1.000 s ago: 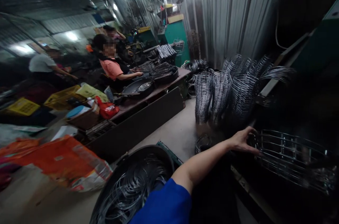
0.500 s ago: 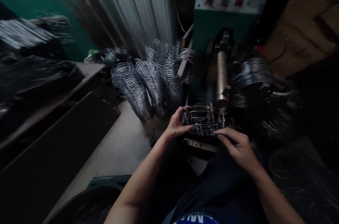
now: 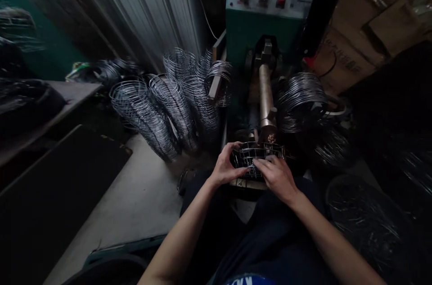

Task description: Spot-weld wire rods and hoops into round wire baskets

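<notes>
Both hands grip a wire basket (image 3: 257,158) under the machine's metal arm (image 3: 266,103): left hand (image 3: 225,167) curls around its left rim, right hand (image 3: 277,176) presses on top. Likely positioning step; next needs careful alignment.

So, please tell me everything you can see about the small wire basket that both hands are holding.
The wire basket is a small round cage of thin, shiny metal wire: horizontal rings joined by short upright wires. It looks open at the top and sits level, just below the tip of the machine's brass-coloured shaft. The left hand grips its left side, and the right hand lies on its front right edge. What it rests on is too dark to tell.
</notes>
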`<state>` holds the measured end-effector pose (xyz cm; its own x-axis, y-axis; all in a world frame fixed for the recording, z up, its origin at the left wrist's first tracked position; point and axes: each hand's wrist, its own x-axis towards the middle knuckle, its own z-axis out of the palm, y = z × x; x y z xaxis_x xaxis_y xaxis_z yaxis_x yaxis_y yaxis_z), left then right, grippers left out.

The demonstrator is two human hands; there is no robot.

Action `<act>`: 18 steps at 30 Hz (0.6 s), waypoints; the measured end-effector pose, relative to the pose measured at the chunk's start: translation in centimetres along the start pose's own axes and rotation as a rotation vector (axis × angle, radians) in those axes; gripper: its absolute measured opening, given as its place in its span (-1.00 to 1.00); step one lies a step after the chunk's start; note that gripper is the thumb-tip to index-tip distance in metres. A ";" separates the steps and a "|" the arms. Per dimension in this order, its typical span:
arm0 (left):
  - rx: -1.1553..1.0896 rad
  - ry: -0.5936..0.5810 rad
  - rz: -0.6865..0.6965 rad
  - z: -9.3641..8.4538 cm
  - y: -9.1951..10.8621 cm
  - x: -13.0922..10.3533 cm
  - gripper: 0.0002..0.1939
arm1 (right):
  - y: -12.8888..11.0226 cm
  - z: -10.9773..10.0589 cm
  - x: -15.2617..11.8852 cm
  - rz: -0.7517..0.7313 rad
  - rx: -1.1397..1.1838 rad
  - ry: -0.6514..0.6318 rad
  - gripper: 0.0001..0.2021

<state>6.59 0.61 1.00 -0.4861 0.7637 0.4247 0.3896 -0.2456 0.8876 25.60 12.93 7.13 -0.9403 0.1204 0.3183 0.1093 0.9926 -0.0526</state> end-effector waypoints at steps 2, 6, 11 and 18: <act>-0.003 -0.005 -0.020 0.6 0.1 0.1 -0.28 | 0.4 -0.2 -0.6 -0.002 -0.009 0.004 -0.58; -0.019 -0.006 -0.036 1.2 0.1 0.4 -0.25 | 0.9 -0.8 -1.0 0.025 0.066 0.083 -0.63; -0.035 0.009 -0.049 1.5 0.1 0.6 -0.26 | 1.2 -0.8 -0.5 0.018 0.097 0.121 -0.68; -0.088 0.036 -0.064 1.3 0.5 0.5 -0.27 | 1.3 -0.7 0.0 0.001 0.112 0.111 -0.68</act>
<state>7.51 1.63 1.39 -0.5362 0.7577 0.3718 0.2879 -0.2499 0.9245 25.93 14.20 7.69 -0.8982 0.1284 0.4204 0.0676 0.9854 -0.1565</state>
